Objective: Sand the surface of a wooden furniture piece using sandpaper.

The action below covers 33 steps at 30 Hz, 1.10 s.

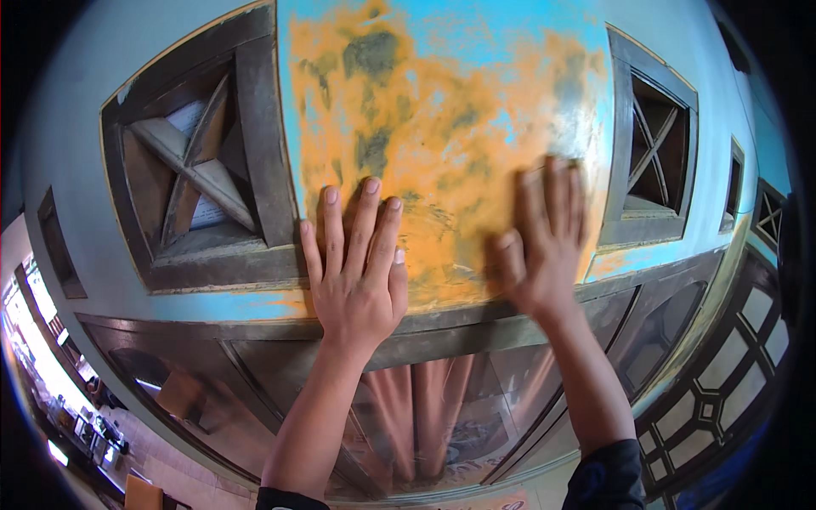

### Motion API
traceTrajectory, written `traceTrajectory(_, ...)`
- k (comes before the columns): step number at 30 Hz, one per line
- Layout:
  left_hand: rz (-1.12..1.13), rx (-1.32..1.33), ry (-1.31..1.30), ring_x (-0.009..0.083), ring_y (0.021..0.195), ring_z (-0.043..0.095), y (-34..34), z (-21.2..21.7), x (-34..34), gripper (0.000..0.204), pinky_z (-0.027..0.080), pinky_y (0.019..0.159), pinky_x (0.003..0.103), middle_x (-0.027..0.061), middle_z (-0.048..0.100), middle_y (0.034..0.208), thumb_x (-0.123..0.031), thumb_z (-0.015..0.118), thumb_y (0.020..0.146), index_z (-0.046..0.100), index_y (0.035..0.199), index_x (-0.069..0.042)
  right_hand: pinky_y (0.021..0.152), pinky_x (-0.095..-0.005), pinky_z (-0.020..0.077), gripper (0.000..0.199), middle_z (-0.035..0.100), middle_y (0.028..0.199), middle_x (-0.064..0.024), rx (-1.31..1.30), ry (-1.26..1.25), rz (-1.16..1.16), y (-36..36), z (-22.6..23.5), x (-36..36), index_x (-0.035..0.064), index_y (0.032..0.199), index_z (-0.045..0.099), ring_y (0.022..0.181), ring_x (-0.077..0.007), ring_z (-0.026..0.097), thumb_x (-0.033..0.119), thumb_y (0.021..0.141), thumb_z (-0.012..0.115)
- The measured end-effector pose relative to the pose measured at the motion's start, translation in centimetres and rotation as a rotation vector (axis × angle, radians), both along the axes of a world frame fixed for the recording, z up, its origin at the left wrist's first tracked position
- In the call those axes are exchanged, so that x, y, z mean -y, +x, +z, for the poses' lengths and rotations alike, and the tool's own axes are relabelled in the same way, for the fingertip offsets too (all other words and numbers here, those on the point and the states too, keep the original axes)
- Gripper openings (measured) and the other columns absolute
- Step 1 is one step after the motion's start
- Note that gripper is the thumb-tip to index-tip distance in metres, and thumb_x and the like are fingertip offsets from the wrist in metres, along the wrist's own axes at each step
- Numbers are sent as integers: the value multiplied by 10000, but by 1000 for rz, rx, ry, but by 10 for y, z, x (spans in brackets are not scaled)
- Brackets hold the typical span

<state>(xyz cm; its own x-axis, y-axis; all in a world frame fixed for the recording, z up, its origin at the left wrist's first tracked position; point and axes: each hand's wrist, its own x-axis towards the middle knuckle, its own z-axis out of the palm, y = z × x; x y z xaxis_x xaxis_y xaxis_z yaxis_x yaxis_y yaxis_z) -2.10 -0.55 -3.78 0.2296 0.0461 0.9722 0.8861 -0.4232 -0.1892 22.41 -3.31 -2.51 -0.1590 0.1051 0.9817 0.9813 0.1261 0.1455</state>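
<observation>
Left hand (357,289) lies spread on the patchy wall (450,153); right hand (546,259), blurred, apparently likewise.

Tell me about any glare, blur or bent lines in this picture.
In the head view, the right hand is blurred, the left hand sharper; also in the head view, glare whitens the orange-smeared wall near the right hand, the lower-left opening is washed out, and the wooden ledge bends under fisheye distortion.
</observation>
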Motion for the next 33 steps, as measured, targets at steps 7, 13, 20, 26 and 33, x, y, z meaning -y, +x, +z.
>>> traceTrajectory(7,68,4,-16,437,1587,269,25,2,5,533,102,1279,599,128,391,1693,-301,378,1101,510,1561,-69,1230,-544,262,616,391,1683,-155,118,-65,95,8,10,10,226,1568,531,1556,-401,335,546,1042,515)
traceTrajectory(13,31,-2,-40,425,1576,300,52,3,9,536,95,1270,665,72,398,1695,-304,422,1079,485,1590,-156,1264,-550,164,667,374,1684,-195,158,-194,40,4,-30,14,199,1577,521,1567,-408,314,605,1055,434)
traceTrajectory(20,29,-8,-36,425,1574,307,78,9,10,546,75,1264,683,47,405,1694,-281,440,1063,479,1595,-165,1266,-547,161,703,352,1685,-227,-98,-17,9,44,-9,5,122,1579,506,1567,-436,289,577,1044,471)
traceTrajectory(26,46,-19,-49,411,1577,309,87,7,14,544,69,1272,658,48,413,1690,-290,432,1068,482,1594,-163,1264,-537,152,700,364,1695,-170,-62,-99,71,33,-15,13,206,1576,523,1573,-399,296,624,1014,505)
traceTrajectory(33,81,-42,-33,415,1590,279,90,4,13,526,68,1282,583,110,423,1679,-272,397,1083,524,1556,-79,1275,-532,115,684,377,1690,-166,-46,-137,40,37,-49,15,234,1581,520,1577,-400,293,648,1042,443)
